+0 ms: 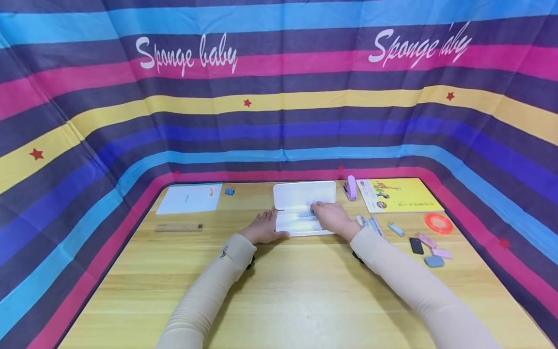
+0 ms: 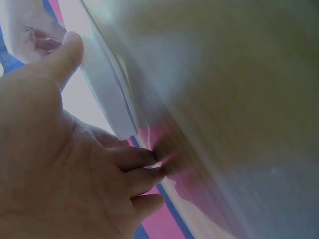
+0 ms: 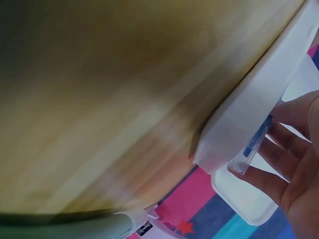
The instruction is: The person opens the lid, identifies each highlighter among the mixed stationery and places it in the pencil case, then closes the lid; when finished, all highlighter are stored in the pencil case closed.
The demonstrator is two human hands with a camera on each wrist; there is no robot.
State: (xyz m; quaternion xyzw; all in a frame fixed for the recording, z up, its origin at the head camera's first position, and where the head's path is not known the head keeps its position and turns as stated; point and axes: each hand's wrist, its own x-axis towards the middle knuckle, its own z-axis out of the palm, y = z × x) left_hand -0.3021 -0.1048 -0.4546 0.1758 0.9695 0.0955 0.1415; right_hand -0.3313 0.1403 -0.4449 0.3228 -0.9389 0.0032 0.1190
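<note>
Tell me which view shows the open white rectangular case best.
Head view: the open white rectangular case shows from above, lid and base together, though the right hand covers part. The left wrist view shows a wall and corner; the right wrist view, a wall, corner and some lid.

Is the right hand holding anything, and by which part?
The right hand holds a pen-like item along its blue part, one fingertip at its clear end.
</note>
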